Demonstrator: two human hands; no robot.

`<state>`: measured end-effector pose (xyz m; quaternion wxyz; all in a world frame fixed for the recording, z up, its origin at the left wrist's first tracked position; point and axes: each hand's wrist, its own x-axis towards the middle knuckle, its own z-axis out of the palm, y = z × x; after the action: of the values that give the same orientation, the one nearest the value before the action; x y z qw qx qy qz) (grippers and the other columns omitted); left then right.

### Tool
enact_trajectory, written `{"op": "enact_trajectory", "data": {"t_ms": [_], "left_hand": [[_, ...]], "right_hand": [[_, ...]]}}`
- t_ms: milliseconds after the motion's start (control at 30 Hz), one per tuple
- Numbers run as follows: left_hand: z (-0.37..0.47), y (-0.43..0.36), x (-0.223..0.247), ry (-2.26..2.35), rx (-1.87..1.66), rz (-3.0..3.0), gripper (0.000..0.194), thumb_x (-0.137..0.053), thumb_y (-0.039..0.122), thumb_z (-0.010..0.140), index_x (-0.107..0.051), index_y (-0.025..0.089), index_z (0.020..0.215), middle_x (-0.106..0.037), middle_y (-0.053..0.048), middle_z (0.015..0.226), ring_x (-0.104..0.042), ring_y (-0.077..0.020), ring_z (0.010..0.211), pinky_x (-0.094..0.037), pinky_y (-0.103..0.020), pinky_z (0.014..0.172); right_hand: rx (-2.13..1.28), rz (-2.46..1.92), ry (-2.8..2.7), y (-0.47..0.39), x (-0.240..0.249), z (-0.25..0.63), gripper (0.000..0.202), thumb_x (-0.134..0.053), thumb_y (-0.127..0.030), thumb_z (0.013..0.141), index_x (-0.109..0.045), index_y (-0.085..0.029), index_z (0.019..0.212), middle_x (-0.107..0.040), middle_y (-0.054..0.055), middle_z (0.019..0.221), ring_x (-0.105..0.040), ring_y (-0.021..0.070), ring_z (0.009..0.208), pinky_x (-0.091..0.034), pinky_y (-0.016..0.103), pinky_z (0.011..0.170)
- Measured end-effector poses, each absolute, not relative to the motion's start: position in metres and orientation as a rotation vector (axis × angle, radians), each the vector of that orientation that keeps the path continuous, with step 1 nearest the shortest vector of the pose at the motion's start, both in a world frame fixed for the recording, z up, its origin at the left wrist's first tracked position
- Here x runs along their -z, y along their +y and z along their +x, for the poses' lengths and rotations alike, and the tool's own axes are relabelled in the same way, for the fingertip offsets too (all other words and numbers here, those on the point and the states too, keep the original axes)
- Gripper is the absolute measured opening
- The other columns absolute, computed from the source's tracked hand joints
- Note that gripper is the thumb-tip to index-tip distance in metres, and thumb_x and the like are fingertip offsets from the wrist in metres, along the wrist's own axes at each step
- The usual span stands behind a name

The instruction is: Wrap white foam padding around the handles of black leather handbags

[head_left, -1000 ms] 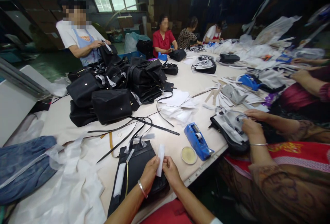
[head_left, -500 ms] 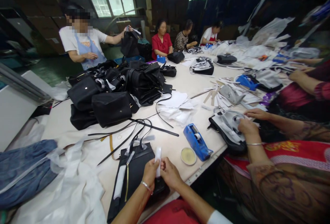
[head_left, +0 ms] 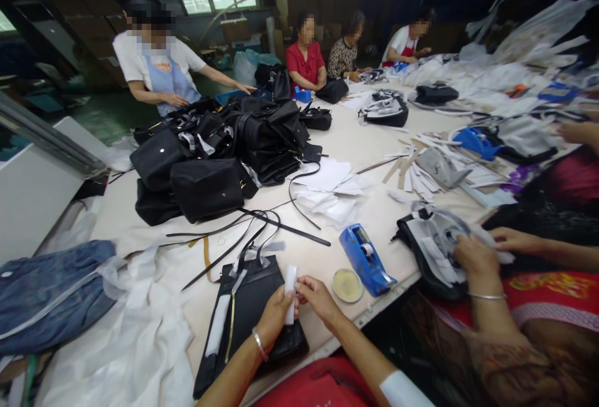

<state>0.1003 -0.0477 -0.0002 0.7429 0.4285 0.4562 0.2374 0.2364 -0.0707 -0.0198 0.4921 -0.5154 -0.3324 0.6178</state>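
Note:
A narrow folded white strip [head_left: 291, 293] stands upright between my two hands, above a black bag. My left hand [head_left: 277, 313] is closed round its lower part. My right hand [head_left: 316, 298] is pinched at the strip's right edge; what its fingertips hold is too small to make out. Beneath lies the black bag [head_left: 255, 298] with a gold zipper, its handles pointing away from me. A white wrapped piece [head_left: 218, 326] lies along the bag's left side. Right of my hands are a round yellowish disc [head_left: 347, 286] and a blue tape dispenser [head_left: 367, 260].
A pile of black bags [head_left: 206, 188] covers the table's back left. White sheets [head_left: 327, 185] lie mid-table. Clear wrap [head_left: 140, 326] and blue cloth [head_left: 56, 294] are at left. A neighbour's hands [head_left: 477, 254] work on a grey-black bag [head_left: 433, 248] at right. Other people stand or sit beyond.
The view has shifted, moving most things slightly right. My right hand's fingers have moved up a little along the strip. The person at back left has let go of the raised black bag and lowered that arm.

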Motion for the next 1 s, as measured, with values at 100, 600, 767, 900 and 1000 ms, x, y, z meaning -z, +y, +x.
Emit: {"op": "enact_trajectory", "data": {"t_ms": [100, 600, 767, 900, 1000], "left_hand": [[0.105, -0.047, 0.001, 1.067, -0.503, 1.03, 0.038, -0.057, 0.051, 0.077, -0.051, 0.016, 0.089, -0.054, 0.003, 0.064, -0.049, -0.0095, 0.05, -0.041, -0.022, 0.049], [0.098, -0.046, 0.011, 1.02, -0.504, 1.01, 0.034, -0.06, 0.039, 0.075, -0.049, 0.017, 0.098, -0.054, 0.005, 0.061, -0.049, -0.0093, 0.049, -0.037, -0.02, 0.047], [0.103, -0.048, 0.01, 1.013, -0.487, 1.006, 0.046, -0.062, 0.045, 0.073, -0.05, 0.016, 0.107, -0.055, 0.004, 0.059, -0.05, -0.0104, 0.047, -0.039, -0.021, 0.047], [0.103, -0.048, 0.015, 1.044, -0.501, 0.944, 0.06, -0.072, 0.042, 0.063, -0.051, 0.019, 0.114, -0.059, 0.003, 0.059, -0.053, -0.0141, 0.047, -0.041, -0.024, 0.047], [0.101, -0.048, 0.018, 1.125, -0.515, 0.817, 0.05, -0.078, 0.038, 0.053, -0.062, 0.022, 0.098, -0.061, 0.0, 0.058, -0.057, -0.0193, 0.048, -0.042, -0.027, 0.044]], "right_hand": [[-1.467, -1.318, -0.894, -0.065, 0.022, 0.241, 0.021, -0.056, -0.036, 0.079, -0.058, -0.015, 0.077, -0.057, -0.003, 0.061, -0.051, 0.0103, 0.057, -0.039, 0.023, 0.057], [-1.465, -1.445, -0.887, -0.074, 0.026, 0.233, 0.032, -0.048, -0.047, 0.083, -0.056, -0.016, 0.085, -0.061, 0.0, 0.067, -0.057, 0.012, 0.059, -0.045, 0.023, 0.056], [-1.458, -1.451, -0.789, -0.076, 0.023, 0.219, 0.027, -0.055, -0.045, 0.076, -0.051, -0.019, 0.072, -0.051, -0.006, 0.046, -0.051, 0.0122, 0.04, -0.04, 0.022, 0.044], [-1.431, -1.526, -0.749, -0.076, 0.028, 0.217, 0.02, -0.055, -0.039, 0.072, -0.05, -0.019, 0.07, -0.051, -0.005, 0.047, -0.052, 0.0129, 0.042, -0.039, 0.022, 0.043], [-1.37, -1.665, -0.801, -0.085, 0.038, 0.221, 0.016, -0.053, -0.037, 0.072, -0.052, -0.022, 0.069, -0.052, -0.005, 0.05, -0.053, 0.0137, 0.045, -0.039, 0.023, 0.043]]}}
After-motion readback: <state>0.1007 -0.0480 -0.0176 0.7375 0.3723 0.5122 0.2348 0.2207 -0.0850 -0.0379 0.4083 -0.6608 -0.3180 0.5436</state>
